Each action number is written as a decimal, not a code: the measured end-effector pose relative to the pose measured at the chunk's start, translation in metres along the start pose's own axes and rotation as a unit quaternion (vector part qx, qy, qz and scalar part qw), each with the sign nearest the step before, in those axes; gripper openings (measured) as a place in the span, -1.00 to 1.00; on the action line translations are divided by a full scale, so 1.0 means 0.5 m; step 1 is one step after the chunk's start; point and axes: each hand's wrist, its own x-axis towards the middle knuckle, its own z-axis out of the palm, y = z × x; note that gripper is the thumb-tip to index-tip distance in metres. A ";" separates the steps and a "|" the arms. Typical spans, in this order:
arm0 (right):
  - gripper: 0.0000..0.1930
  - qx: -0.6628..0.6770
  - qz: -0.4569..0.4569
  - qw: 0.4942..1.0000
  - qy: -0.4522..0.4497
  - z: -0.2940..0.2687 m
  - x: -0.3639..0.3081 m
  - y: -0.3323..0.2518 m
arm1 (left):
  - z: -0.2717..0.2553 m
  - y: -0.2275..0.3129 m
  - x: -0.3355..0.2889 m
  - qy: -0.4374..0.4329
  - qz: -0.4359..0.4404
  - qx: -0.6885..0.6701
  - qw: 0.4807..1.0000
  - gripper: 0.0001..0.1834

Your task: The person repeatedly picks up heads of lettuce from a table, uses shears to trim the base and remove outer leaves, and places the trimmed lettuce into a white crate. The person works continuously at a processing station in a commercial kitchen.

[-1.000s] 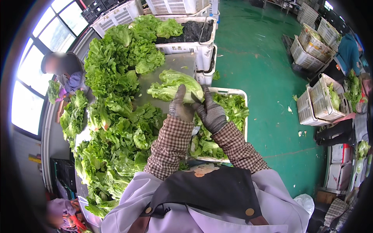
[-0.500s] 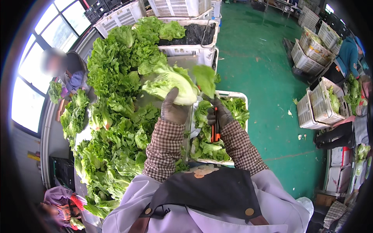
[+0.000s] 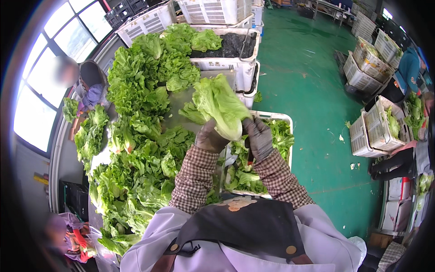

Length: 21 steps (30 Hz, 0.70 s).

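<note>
A head of leafy green lettuce [image 3: 220,103], its pale base toward me, is up in front of me over the table's right edge. My left hand [image 3: 211,137], in a dark glove, is closed around its lower left side. My right hand [image 3: 259,138], also gloved, is closed at the right side of the base, fingers touching the outer leaf. Within that hand sits a tool with black and orange-red handles [image 3: 250,156], mostly covered by the fingers. Beneath my hands stands a white crate [image 3: 290,136] holding lettuce. A loose leaf [image 3: 192,113] lies behind the held head.
Heaped lettuce [image 3: 140,158] covers the table to my left. White crates [image 3: 222,68], one lined with black plastic, stand at the far end. Across the green floor [image 3: 312,99], more crates [image 3: 362,136] stand near people at work. Another person [image 3: 90,84] is by the windows.
The lettuce has turned more upright and moved right, toward my right hand. A separate leaf in my right hand is gone from it, and that hand has come against the head.
</note>
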 end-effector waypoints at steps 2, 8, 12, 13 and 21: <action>-0.58 0.084 0.112 0.990 0.028 -0.007 0.007 -0.027 | -0.007 0.002 0.000 0.005 -0.007 -0.040 0.999 -0.24; -0.50 -0.156 -0.141 0.977 0.047 -0.020 0.026 0.026 | -0.004 0.000 0.007 0.085 0.066 0.100 0.989 -0.26; -0.63 -0.363 -0.323 0.874 -0.017 0.014 0.005 -0.013 | 0.026 -0.026 0.001 0.083 0.129 0.211 0.966 -0.27; -0.74 -0.361 -0.345 0.867 -0.012 0.013 0.007 -0.016 | 0.018 -0.030 0.003 0.079 0.151 0.227 0.959 -0.25; -0.64 0.027 0.014 0.986 0.163 -0.040 0.057 -0.050 | -0.008 -0.019 0.003 0.072 0.102 0.086 0.988 -0.18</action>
